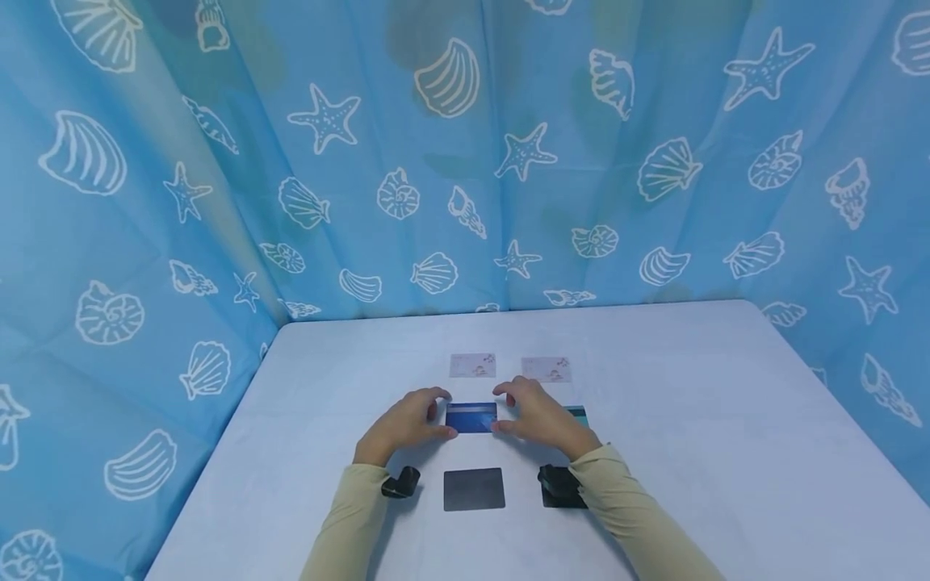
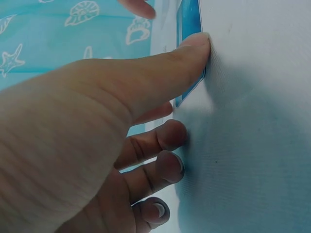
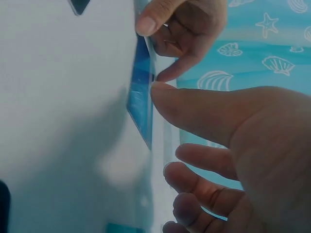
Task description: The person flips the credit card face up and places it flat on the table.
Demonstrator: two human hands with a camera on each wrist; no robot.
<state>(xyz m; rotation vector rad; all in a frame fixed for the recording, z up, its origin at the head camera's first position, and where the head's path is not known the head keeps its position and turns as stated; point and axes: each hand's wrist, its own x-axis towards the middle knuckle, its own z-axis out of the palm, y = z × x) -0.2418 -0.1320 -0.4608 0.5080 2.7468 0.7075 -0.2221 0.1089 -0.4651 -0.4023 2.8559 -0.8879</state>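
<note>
A blue card (image 1: 471, 418) with a pale stripe lies flat on the white table between the two hands. My left hand (image 1: 404, 423) holds its left end, thumb at the near corner and index finger by the far corner. In the left wrist view the thumb (image 2: 192, 58) covers part of the blue card (image 2: 189, 22). From the other side, my right hand (image 1: 539, 413) has its thumb beside the card's right edge, with the index finger raised near the far right corner. Its other fingers (image 3: 204, 189) hang loosely bent in the right wrist view, holding nothing.
Two pale cards with reddish prints, one left (image 1: 473, 365) and one right (image 1: 546, 369), lie farther back. A teal card (image 1: 577, 415) is partly under the right wrist. Nearer lie a dark grey card (image 1: 474, 489) and a black card (image 1: 563, 499), half hidden. A shell-patterned curtain (image 1: 465, 202) surrounds the table.
</note>
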